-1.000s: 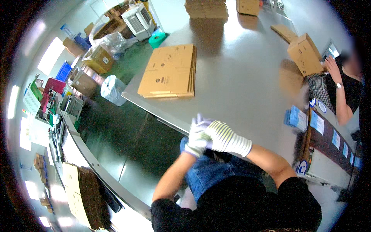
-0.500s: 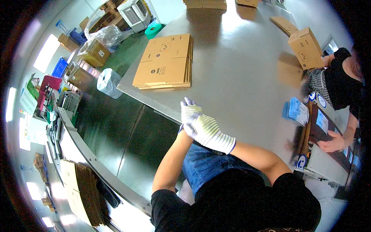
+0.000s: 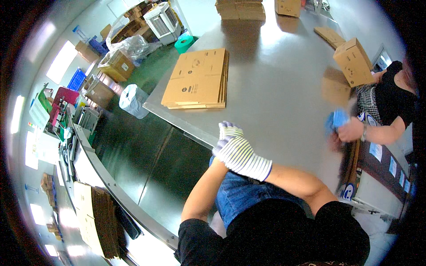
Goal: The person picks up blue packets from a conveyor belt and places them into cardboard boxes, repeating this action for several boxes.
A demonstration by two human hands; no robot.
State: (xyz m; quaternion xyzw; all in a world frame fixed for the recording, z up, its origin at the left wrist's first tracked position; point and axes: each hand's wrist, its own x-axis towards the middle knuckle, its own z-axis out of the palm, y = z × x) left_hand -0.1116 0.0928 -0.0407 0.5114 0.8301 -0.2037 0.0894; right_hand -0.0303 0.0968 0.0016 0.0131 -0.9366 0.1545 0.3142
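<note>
Both my hands wear white work gloves with yellow-green stripes and purple fingertips, meeting in front of my waist by the metal table's edge. My left hand (image 3: 231, 130) is palm-side hidden, its fingers stretched out and holding nothing. Across its wrist lies my right hand (image 3: 242, 158), fingers wrapped round the left glove near the cuff. Just beyond them, a stack of flat brown cartons (image 3: 195, 80) rests at the left corner of the metal table (image 3: 275, 88).
To the right, a co-worker's hand (image 3: 350, 130) holds blue packets (image 3: 339, 118) beside a dark conveyor belt (image 3: 377, 166). A folded-up carton (image 3: 353, 62) stands past it. More flat cartons (image 3: 239, 9) sit at the far end; another stack (image 3: 95, 219) lies lower left.
The co-worker's hand has moved from the belt to the blue packets and picked them up. My right hand still grips the left glove. The whole view has shifted slightly.
</note>
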